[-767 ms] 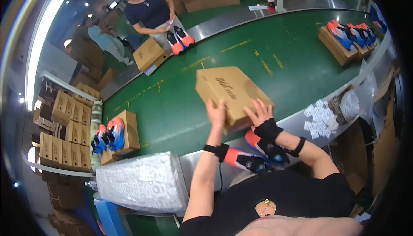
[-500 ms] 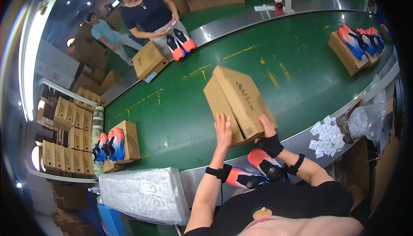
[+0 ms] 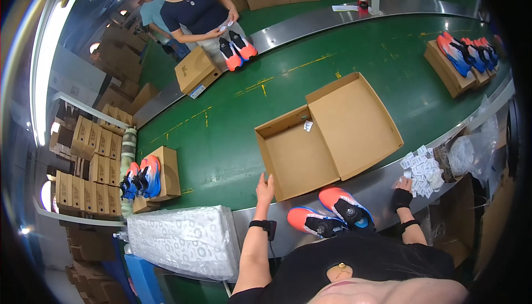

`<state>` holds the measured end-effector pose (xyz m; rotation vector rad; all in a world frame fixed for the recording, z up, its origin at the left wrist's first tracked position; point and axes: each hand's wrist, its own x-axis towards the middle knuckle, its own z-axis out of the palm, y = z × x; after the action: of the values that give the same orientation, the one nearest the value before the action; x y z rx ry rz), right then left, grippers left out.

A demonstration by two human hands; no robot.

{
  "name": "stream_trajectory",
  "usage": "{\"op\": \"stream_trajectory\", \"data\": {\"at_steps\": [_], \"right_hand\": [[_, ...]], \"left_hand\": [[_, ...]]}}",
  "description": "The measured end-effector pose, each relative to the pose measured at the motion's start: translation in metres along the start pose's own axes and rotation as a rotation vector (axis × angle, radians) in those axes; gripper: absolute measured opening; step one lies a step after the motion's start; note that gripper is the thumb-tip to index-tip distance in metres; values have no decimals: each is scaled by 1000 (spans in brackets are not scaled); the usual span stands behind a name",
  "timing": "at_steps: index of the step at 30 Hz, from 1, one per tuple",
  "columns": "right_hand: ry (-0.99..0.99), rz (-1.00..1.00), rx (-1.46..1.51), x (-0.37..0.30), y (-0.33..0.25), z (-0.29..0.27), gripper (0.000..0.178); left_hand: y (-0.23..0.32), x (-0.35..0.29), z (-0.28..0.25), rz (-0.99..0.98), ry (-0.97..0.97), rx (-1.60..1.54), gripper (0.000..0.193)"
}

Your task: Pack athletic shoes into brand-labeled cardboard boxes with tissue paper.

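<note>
On the green belt (image 3: 221, 138), against the steel ledge (image 3: 249, 221) along its near edge, lies our cardboard box (image 3: 302, 165), lid folded back rightward; we judge it light, fairly stiff, best held by its side walls. Our left hand (image 3: 265, 189), thumb and fingers apart, stands at its near left corner, contact unclear. Two shoes (image 3: 348, 210), probably cushiony, rest on the ledge. Our right hand (image 3: 404, 185) meets the white packets (image 3: 423, 174), likely limp; whether its fingers pinch one, we cannot tell.
</note>
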<state>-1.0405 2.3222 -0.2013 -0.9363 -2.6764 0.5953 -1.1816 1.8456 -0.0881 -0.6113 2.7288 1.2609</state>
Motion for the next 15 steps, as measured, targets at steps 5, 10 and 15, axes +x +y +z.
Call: {"op": "stream_trajectory", "data": {"at_steps": [5, 10, 15], "right_hand": [[25, -132, 43, -23, -24, -31, 13], [164, 41, 404, -6, -86, -51, 21], [199, -317, 500, 6, -227, -40, 18]], "left_hand": [[-56, -20, -55, 54, 146, -452, 38], [-143, -51, -160, -4, 624, -243, 23], [-227, -104, -220, -23, 765, 405, 28]]}}
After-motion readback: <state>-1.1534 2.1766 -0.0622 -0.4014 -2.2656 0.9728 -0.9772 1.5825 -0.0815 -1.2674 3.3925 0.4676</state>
